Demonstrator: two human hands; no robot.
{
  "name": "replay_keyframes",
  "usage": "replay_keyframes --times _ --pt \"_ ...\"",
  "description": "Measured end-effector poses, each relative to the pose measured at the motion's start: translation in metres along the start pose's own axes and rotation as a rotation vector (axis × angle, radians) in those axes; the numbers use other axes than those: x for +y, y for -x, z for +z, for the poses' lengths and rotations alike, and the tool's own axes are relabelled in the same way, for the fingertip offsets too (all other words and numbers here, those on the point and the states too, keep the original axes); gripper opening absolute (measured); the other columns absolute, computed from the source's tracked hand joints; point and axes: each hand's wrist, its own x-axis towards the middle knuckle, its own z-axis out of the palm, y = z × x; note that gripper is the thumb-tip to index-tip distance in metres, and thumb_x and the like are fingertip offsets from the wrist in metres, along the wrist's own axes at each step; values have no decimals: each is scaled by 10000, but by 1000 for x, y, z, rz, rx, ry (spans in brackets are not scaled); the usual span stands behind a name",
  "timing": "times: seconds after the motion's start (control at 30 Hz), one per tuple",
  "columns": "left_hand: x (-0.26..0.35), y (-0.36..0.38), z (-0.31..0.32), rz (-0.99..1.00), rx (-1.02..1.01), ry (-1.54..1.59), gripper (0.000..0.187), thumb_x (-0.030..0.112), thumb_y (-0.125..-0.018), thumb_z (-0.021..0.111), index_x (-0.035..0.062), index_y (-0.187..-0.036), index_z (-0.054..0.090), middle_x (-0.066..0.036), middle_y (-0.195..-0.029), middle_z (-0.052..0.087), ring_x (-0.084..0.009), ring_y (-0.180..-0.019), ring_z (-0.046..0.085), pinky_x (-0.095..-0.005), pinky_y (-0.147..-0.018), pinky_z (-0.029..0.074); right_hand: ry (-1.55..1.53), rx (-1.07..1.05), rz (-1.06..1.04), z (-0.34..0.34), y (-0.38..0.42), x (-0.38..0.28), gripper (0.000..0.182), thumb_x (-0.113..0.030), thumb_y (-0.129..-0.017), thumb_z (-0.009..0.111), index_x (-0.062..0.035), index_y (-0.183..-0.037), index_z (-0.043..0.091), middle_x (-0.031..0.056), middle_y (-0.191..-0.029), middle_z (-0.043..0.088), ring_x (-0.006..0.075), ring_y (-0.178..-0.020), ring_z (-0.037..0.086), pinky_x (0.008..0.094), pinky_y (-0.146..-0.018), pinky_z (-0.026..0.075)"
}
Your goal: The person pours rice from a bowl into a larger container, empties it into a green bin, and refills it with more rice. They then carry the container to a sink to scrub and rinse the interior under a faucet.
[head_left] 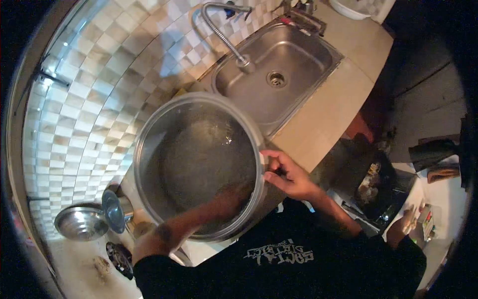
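Observation:
A large, deep metal pot (137, 159) stands on the counter beside the sink, its inside dark, with a glint like water on the far side. My right hand (289, 174) grips the pot's right rim, thumb and fingers closed on the edge. My left forearm reaches over the near rim into the pot. Low against the inner right wall is my left hand (236, 197), dim and blurred, so its fingers cannot be made out, nor whether they hold anything.
Beyond the pot is a steel sink (303, 55) with a flexible faucet (221, 32). Metal lids (82, 223) and a stove burner (119, 259) lie at the left. A dark pan (371, 184) with food sits at the right, near what looks like another person's hand (407, 223).

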Motion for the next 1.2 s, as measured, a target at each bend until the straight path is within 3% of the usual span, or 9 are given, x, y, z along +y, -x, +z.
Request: replay_keyframes --times 0.07,0.13,0.3,0.4,0.5,0.6,0.73,1.07,1.2 --pt "-20 24 11 187 -35 -76 508 99 -883 595 66 -1378 490 -249 -1318 554 -413 -1155 581 -483 -1008 447 -68 -38 84 -7 -13 2 635 -199 -934 677 -94 -1462 340 -3 -888 536 100 -816 514 261 -743 456" --pt "31 43 -34 -174 -276 -88 372 69 -860 614 73 -1232 622 -228 -1155 651 -388 -1077 632 -472 -972 471 -149 -50 143 -14 -27 9 680 -169 -924 686 -86 -1483 308 -4 -915 548 94 -860 525 257 -773 446" --pt "63 53 -56 -393 400 81 262 24 -850 603 82 -1088 696 -202 -1084 676 -344 -1054 648 -449 -945 486 -64 -305 160 -36 -65 19 702 -215 -916 701 -48 -1455 283 149 -1291 501 228 -1084 581 346 -888 526" --pt "48 52 -47 -332 724 -86 327 13 -840 619 115 -1144 682 -178 -1275 599 -362 -1227 547 -458 -1022 438 -565 -555 266 -44 -85 25 677 -221 -932 673 -21 -1426 256 167 -1310 509 252 -1126 585 392 -891 558" --pt "72 58 -17 -756 1145 -235 481 68 -824 647 156 -1294 606 -199 -1441 453 -417 -1383 360 -520 -1125 318 -604 -769 289 -57 -106 23 658 -209 -944 648 -8 -1409 230 177 -1311 515 276 -1139 589 424 -881 579" --pt "39 88 42 -1438 1119 -373 668 145 -793 672 162 -1431 474 -247 -1507 336 -472 -1431 229 -582 -1169 194 -623 -880 304 -62 -120 24 648 -182 -945 643 -32 -1420 229 176 -1302 522 286 -1123 599 423 -869 584" --pt "75 76 32 -1734 1291 -174 804 209 -750 692 103 -1482 380 -281 -1544 241 -506 -1430 189 -619 -1162 170 -661 -945 316 -68 -121 33 602 -168 -952 627 -80 -1419 257 175 -1296 518 277 -1131 594 409 -869 592" --pt "45 115 93 -924 1810 564 407 6 -854 577 -79 -1249 527 -173 -1121 644 -251 -1013 618 -321 -892 464 -414 -847 78 -149 -114 19 465 -173 -943 647 -60 -1313 389 118 -1051 597 225 -966 652 382 -722 617" --pt "81 66 88 -53 1930 1244 273 133 -918 595 -26 -1141 592 -135 -1014 661 -228 -936 635 -354 -857 492 -463 -685 336 -172 -112 8 483 -218 -928 655 -35 -1298 404 121 -1037 612 246 -815 685 377 -642 607"
